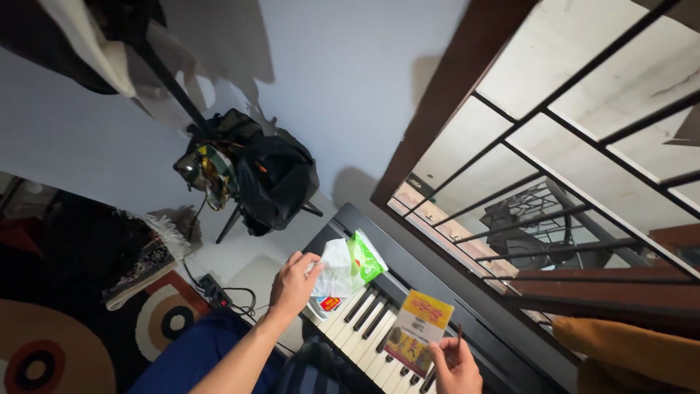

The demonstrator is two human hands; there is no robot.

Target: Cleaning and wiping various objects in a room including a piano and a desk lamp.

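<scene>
My left hand (pixel 293 281) grips a crumpled white plastic wrapper (pixel 335 268) with a green plastic packet (pixel 364 257) beside it, held over the left end of a black keyboard piano (pixel 379 328). A small red and white packet (pixel 328 303) lies on the keys just under that hand. My right hand (pixel 456 365), at the bottom edge, holds a yellow and orange printed packet (pixel 417 332) above the white keys, and a thin dark stick (pixel 459 337) rises between its fingers.
A barred window with a dark wooden frame (pixel 437 109) fills the right side. A black bag (pixel 273 179) hangs on a stand by the white wall. A power strip (pixel 215 290) with cables and a round-patterned rug (pixel 44 350) lie on the floor at left.
</scene>
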